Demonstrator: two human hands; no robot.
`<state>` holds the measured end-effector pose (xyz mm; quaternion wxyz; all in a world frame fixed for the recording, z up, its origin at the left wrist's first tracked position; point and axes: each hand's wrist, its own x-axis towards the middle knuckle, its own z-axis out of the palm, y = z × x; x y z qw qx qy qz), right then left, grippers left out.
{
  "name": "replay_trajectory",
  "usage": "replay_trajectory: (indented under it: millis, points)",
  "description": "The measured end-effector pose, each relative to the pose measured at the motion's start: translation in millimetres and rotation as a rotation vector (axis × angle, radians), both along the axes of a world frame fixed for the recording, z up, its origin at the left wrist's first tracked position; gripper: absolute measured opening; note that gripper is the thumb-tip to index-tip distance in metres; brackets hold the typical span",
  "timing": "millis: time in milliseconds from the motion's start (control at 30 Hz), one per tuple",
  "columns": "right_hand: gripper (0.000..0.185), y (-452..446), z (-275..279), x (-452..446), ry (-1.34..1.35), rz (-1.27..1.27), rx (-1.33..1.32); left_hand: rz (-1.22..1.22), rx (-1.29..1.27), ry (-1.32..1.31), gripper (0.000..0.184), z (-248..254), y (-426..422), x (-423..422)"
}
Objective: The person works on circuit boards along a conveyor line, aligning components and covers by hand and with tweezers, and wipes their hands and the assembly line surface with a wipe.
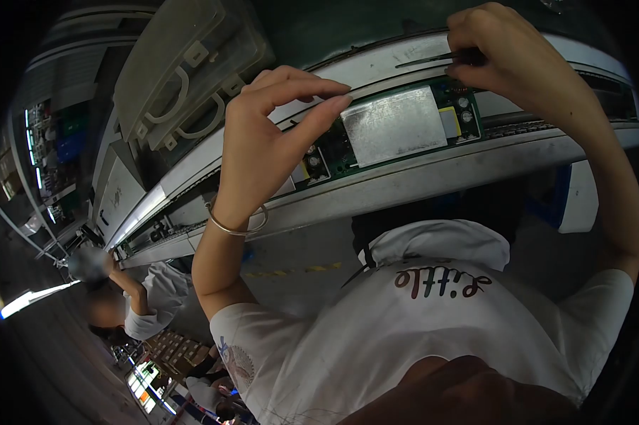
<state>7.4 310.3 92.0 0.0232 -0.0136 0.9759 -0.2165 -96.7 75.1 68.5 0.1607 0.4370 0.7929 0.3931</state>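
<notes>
A green circuit board (475,117) lies on the conveyor rail, with a flat silver metal plate (396,127) over much of it. Thumb and forefinger of my left hand (280,131) are apart at the plate's upper left corner, and nothing shows held between them. Dark, thin tweezers (427,60) are pinched in my right hand (500,49), their tip pointing left above the board's upper edge. To the right of the plate are a yellow part and round capacitors (464,110). Another board section with capacitors (314,164) shows beside my left wrist.
The metal rail (376,190) of the conveyor runs across in front of my body. A translucent case (185,67) with handles stands behind it at the left. Farther down the line is a co-worker (153,297). Something blue and white (578,198) is below the rail at right.
</notes>
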Motion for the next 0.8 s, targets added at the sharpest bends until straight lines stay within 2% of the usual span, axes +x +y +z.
replay_trajectory:
  millis: [333, 500, 633, 667, 733, 800]
  points:
    - [0.024, -1.1, 1.4, -2.1, -0.021, -0.038, 0.008, 0.069, -0.006, -0.014, 0.014, -0.1, -16.2, 7.7]
    - [0.025, -4.8, 5.1, 3.9, -0.085, -0.104, 0.026, 0.157, 0.128, -0.009, 0.015, -8.2, -35.3, 23.2]
    - [0.027, -4.4, 11.0, 3.7, -0.225, -0.06, 0.139, 0.268, 0.14, 0.232, 0.021, -19.0, -54.0, 39.1]
    - [0.026, -8.2, 14.9, 8.9, 0.049, 0.033, 0.075, 0.257, 0.159, 0.315, 0.026, -24.2, -59.1, 41.5]
    - [0.025, -6.8, 12.0, 19.5, 0.323, 0.139, 0.005, 0.293, 0.161, 0.367, 0.027, -29.2, -66.1, 49.6]
    - [0.027, -1.5, -5.6, 38.3, 0.247, 0.02, -0.113, 0.326, 0.166, 0.417, 0.027, -33.2, -67.9, 59.3]
